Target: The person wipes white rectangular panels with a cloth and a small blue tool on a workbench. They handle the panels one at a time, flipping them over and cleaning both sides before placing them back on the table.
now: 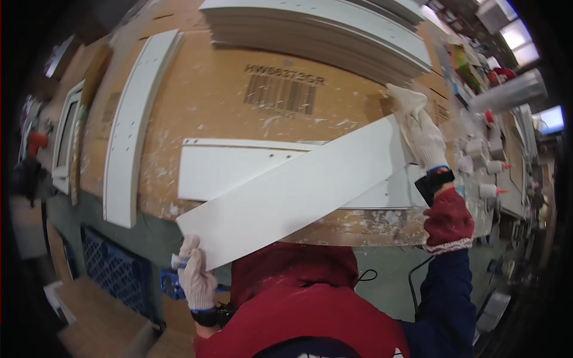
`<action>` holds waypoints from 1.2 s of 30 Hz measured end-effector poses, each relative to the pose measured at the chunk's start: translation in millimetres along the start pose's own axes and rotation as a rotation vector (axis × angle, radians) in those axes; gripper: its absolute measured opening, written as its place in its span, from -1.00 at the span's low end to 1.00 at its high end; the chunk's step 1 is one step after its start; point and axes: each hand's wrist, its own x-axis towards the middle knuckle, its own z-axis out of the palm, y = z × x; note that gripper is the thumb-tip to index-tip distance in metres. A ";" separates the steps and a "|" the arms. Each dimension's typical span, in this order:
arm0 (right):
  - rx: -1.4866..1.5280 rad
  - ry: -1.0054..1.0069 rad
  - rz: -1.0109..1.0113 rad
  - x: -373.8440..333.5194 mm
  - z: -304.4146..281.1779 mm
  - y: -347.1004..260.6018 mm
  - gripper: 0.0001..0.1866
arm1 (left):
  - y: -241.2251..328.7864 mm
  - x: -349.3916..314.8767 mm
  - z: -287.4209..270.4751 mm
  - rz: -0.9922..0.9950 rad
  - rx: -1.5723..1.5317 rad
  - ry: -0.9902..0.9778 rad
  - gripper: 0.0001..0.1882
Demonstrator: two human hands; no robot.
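Person at bench, both hands gloved & well apart, one at each end of a plain white panel (292, 191). Panel runs diagonally, near-left to far-right, over a drilled white board (233, 170) lying flat on the cardboard (197, 77); can't tell if the two touch. L hand (199, 280) is clamped on the panel's near-left corner, which sticks out past the bench's near edge. R hand (428, 143) has its fingers closed around a pale cloth (409, 98) at the far-right end; can't tell if it also grips the panel, cloth hides the contact. Second drilled board (134, 137) sits to the left, well apart; stack of white boards (316, 27) on far side, red-tipped bottles (489, 179) off to the right. Step in hand, best guess: panel being handled/wiped over the lower board, w/ cloth at its R end. Not confirmed, no wipe marks visible. Next move prob. calls for a firm L grip, since that end is unsupported by the bench, & for the R hand to keep the cloth flat w/o shoving the panel sideways or scuffing the board underneath.
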 end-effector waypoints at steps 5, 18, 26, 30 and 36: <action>0.015 -0.003 -0.354 -53.7 44.4 -50.9 -0.48 | -19.8 12.0 -15.8 0.023 -0.324 -0.117 -0.55; 0.514 -0.574 -1.266 -225.6 63.7 -292.0 -0.69 | -35.2 19.0 -33.8 -0.269 -1.355 -0.531 -0.43; 0.442 -0.189 -0.378 -132.0 45.2 -156.0 -0.61 | -24.6 7.7 -33.8 -0.078 -0.892 -0.526 -0.38; -0.080 -0.060 -0.746 -164.3 56.2 -165.5 -0.60 | -25.5 9.6 -28.5 -0.002 -0.578 -0.508 -0.40; 0.651 -1.040 -1.078 -221.7 50.4 -189.3 -0.56 | -14.8 1.3 -22.1 -0.090 -0.735 -0.466 -0.28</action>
